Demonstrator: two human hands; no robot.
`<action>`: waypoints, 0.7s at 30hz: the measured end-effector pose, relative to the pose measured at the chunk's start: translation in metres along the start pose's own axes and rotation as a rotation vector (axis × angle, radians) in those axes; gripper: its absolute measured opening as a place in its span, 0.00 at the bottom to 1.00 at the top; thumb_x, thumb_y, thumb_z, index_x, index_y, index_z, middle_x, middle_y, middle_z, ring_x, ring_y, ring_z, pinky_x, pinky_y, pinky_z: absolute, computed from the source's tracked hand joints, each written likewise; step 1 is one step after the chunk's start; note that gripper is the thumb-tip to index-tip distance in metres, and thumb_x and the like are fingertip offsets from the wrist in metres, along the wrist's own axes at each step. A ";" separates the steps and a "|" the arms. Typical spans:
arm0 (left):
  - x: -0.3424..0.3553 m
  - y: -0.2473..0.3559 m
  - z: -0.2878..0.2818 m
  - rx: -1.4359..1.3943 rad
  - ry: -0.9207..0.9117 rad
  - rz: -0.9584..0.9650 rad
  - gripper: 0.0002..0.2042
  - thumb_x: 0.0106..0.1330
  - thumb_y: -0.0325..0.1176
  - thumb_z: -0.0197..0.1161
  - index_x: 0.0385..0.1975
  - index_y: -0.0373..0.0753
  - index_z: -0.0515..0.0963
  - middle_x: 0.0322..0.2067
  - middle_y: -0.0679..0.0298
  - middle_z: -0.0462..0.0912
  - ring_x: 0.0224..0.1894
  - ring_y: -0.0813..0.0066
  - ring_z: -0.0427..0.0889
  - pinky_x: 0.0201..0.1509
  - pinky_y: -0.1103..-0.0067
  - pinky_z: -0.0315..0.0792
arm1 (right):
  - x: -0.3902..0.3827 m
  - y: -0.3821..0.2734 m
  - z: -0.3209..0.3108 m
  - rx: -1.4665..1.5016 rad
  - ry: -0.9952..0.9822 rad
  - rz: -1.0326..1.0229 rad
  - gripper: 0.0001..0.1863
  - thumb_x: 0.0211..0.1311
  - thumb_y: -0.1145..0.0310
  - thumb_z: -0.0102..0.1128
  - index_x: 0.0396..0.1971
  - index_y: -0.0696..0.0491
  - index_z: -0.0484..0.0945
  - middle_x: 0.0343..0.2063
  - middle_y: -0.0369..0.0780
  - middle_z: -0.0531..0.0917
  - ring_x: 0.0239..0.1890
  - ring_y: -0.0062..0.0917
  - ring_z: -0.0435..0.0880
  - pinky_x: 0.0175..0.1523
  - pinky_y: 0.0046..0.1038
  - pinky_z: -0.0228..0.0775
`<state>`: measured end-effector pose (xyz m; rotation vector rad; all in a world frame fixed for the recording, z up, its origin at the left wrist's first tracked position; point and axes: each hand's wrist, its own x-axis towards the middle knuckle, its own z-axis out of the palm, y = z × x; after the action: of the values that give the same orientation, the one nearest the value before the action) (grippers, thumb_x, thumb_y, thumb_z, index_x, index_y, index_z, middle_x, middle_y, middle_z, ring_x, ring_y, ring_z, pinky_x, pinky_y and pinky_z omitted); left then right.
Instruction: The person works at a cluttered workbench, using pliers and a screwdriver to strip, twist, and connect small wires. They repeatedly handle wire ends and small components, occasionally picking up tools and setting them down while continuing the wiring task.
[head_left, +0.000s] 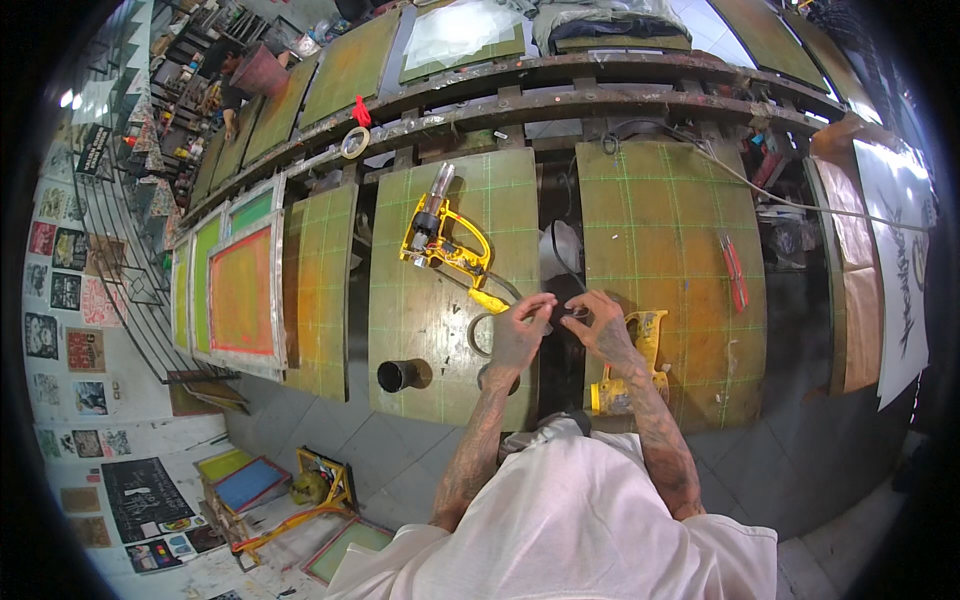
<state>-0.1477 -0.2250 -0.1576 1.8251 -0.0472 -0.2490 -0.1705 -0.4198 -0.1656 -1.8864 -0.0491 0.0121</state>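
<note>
My left hand [523, 330] and my right hand [598, 328] are pinched close together over the gap between two boards; what their fingertips hold is too small to make out. A dark cable [504, 283] runs near them from an opened yellow gun-shaped tool [443, 240] with an exposed metal cylinder on the left board [400, 320]. A dark ring [479, 335] lies beside my left hand, with a short black cylinder [395, 375] farther left. A separate yellow housing [645, 335] sits partly behind my right arm on the right board [680, 200], where red-handled pliers [734, 270] lie.
Framed screens [240, 290] stand at left. A rail [560, 75] crosses behind the boards, with a tape roll [355, 142] and red object [361, 110]. A grey cable [800, 210] stretches toward large white sheets [890, 270] at right. A person [230, 100] is at the far upper left.
</note>
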 end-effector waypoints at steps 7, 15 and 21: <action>-0.009 -0.007 -0.081 -0.035 0.360 0.004 0.11 0.73 0.30 0.65 0.49 0.32 0.84 0.44 0.61 0.90 0.46 0.78 0.86 0.55 0.80 0.77 | -0.008 -0.013 0.006 -0.428 -0.093 -0.106 0.10 0.56 0.67 0.73 0.37 0.51 0.84 0.40 0.40 0.87 0.46 0.35 0.85 0.55 0.42 0.70; -0.029 0.007 -0.126 0.049 0.441 -0.108 0.12 0.73 0.32 0.65 0.48 0.30 0.84 0.40 0.60 0.90 0.44 0.78 0.86 0.53 0.79 0.78 | -0.023 -0.034 0.020 -0.487 -0.007 -0.122 0.14 0.59 0.68 0.70 0.44 0.53 0.82 0.49 0.43 0.84 0.59 0.43 0.80 0.63 0.47 0.68; -0.034 -0.022 -0.107 -0.063 0.368 -0.050 0.16 0.74 0.42 0.67 0.44 0.31 0.86 0.33 0.63 0.90 0.36 0.83 0.86 0.40 0.83 0.78 | -0.026 -0.072 0.035 -0.461 0.051 -0.154 0.14 0.59 0.69 0.69 0.45 0.55 0.82 0.48 0.44 0.83 0.57 0.42 0.79 0.61 0.45 0.71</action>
<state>-0.1622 -0.1120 -0.1477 1.7849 0.2605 0.0528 -0.1994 -0.3648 -0.1082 -2.3373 -0.1746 -0.1662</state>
